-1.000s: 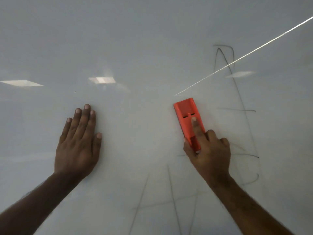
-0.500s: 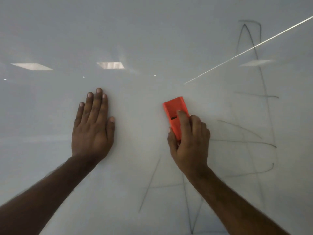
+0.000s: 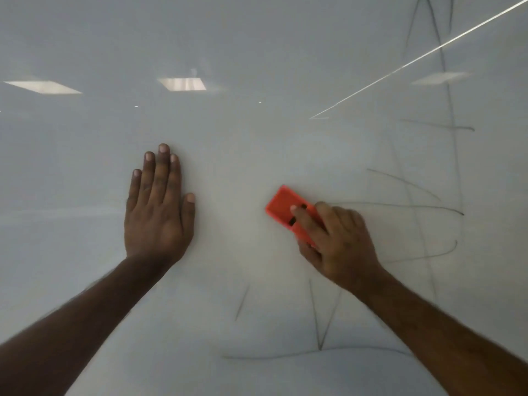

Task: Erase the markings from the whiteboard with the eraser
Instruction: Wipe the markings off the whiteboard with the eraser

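Note:
A glossy whiteboard (image 3: 257, 144) fills the whole view. Thin black marker lines (image 3: 400, 207) run across its right side and bottom middle. My right hand (image 3: 340, 241) presses an orange rectangular eraser (image 3: 283, 208) against the board, tilted up to the left, with the index finger lying along its top. The eraser's lower end is hidden under the fingers. My left hand (image 3: 160, 207) rests flat on the board to the left, fingers together and pointing up, holding nothing.
Ceiling lights (image 3: 183, 83) reflect in the board's upper part, and a bright straight reflected line (image 3: 414, 61) slants across the upper right. More marker strokes (image 3: 320, 324) cross near the bottom, between my forearms.
The eraser has tilted from upright to leaning left, and my right hand has shifted down and right over it. A stretch of the left bottom stroke looks wiped. The view has shifted, so the markings sit further right.

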